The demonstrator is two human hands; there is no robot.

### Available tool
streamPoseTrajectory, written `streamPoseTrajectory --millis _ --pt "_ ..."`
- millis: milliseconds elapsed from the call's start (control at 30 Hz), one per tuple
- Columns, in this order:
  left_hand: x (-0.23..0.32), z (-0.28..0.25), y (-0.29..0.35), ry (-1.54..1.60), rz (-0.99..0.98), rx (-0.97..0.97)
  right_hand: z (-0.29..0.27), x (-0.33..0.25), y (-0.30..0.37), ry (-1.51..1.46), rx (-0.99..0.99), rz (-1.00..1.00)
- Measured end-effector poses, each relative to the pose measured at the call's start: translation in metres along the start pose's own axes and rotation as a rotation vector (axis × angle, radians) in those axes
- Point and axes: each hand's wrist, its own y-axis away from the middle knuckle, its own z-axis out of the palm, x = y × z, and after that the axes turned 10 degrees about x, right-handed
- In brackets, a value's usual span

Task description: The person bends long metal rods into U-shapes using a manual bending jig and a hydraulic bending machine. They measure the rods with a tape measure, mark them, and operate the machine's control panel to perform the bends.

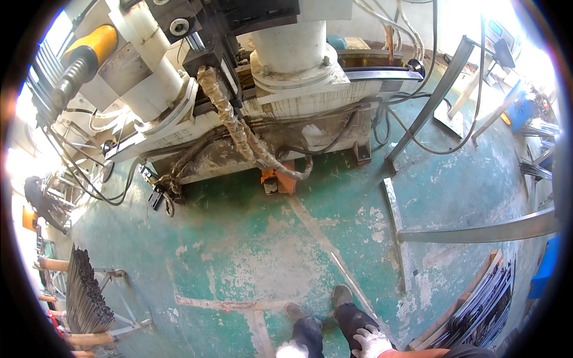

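Observation:
My right hand [371, 342], in a white work glove, lies on my right leg near the knee, its fingers apart and nothing in them. At the lower edge my left hand [292, 349], gloved too, rests at my left leg. It is overexposed and cut off by the frame, so its fingers cannot be made out. My dark trousers [349, 319] and grey shoes [342, 295] stand on the worn green floor [239, 238].
A large white machine [292, 53] with a wrapped hose [224, 110] and trailing cables stands ahead. Dark bundled rods [86, 292] sit on a rack at left. At right are a metal stand [477, 228], more rods [477, 313] and a slanted post [430, 104].

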Motion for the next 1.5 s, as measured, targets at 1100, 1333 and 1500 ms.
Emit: streamPoseTrajectory --millis 1100,1333,1500 --pt "0.038 -0.133 0.132 0.520 -0.115 0.035 -0.426 -0.270 -0.213 -0.945 0.641 -0.417" --pt "0.009 -0.116 0.153 0.560 -0.320 0.060 -0.486 -0.264 -0.315 -1.016 0.678 -0.361" --pt "-0.001 -0.109 0.180 0.644 -0.434 -0.023 -0.487 -0.282 -0.278 -0.977 0.602 -0.285"
